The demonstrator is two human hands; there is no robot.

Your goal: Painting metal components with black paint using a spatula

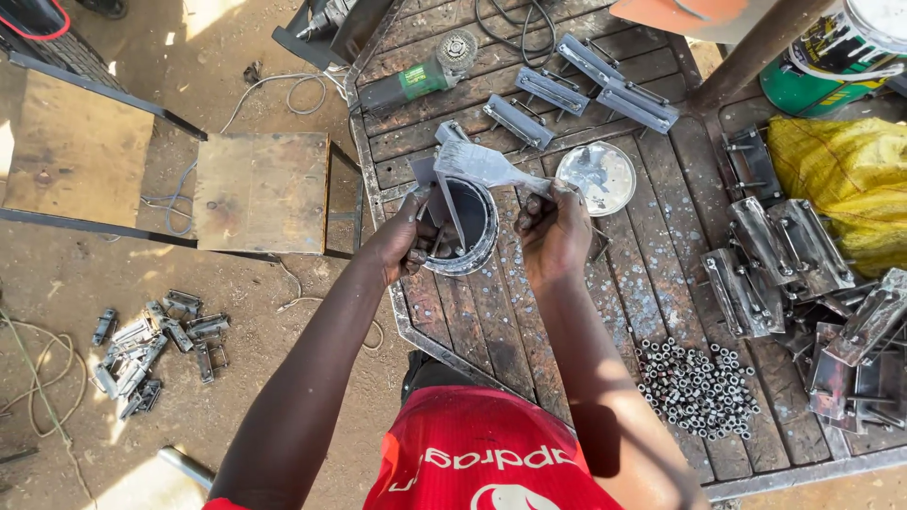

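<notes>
My left hand (404, 244) grips a small metal bracket, holding it over an open paint tin (470, 231) that stands on the slatted metal table (529, 312). My right hand (553, 231) holds the handle of a flat paintbrush (477, 162) coated in silver-grey paint. Its bristles point up and left, above the far rim of the tin. The tin's round lid (597, 177) lies face up just right of the brush. Grey paint spatters the table around the tin.
Several grey painted brackets (576, 85) lie at the table's far side beside a green angle grinder (416, 80). More brackets (803, 283) and a heap of small nuts (694, 382) sit on the right. A yellow sack (841, 175), loose brackets (156, 345) on the dirt, and a wooden bench (255, 189) surround.
</notes>
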